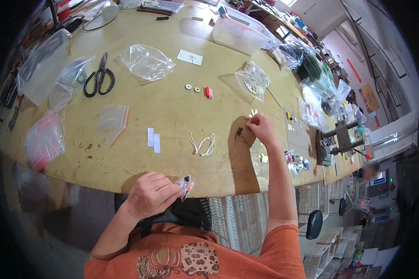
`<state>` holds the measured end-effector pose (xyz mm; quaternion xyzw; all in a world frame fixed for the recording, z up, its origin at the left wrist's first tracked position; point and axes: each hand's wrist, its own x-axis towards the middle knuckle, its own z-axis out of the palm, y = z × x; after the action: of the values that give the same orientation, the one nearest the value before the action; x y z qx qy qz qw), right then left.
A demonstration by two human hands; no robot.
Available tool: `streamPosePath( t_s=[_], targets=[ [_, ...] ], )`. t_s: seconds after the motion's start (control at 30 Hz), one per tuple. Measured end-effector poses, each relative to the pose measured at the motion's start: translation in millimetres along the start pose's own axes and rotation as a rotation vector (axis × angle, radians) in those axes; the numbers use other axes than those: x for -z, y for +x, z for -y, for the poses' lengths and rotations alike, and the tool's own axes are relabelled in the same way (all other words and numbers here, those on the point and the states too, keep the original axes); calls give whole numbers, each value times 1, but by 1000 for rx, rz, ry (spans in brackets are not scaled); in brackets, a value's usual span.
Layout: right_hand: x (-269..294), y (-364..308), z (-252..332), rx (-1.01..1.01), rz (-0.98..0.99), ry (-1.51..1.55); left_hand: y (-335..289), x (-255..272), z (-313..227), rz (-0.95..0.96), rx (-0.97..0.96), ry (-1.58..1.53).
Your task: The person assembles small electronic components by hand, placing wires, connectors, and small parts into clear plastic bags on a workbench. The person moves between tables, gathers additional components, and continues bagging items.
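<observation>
Near the table's front edge my left hand (154,193) is closed on a small clear plastic bag (186,187) with tiny dark, red and white items in it. My right hand (261,127) reaches to the right side of the table, its fingertips pinched together beside a few small white and yellow pieces (253,113). What is between those fingertips, if anything, is too small to tell. A thin black cord (239,132) lies in the shadow left of that hand. Between my hands are a white string loop (203,145) and white paper strips (153,140).
Black-handled scissors (99,79), clear bags (146,63), a bag of small pieces (252,80), round discs (191,87) and red pieces (208,93) lie farther back. At the right stands a hand press (342,139). Plastic bins (239,32) edge the table.
</observation>
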<state>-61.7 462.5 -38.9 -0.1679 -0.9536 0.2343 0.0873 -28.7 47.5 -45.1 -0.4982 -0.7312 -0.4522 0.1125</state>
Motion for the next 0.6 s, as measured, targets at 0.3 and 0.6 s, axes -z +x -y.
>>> streamPosePath(
  t_s=[0.3,0.6],
  targets=[
    [5,-24,22,19,-82,193,-1,2,-1,6,13,-7],
    [-24,-170,176,146,305,887,-4,4,-14,-31,-8,29]
  ],
)
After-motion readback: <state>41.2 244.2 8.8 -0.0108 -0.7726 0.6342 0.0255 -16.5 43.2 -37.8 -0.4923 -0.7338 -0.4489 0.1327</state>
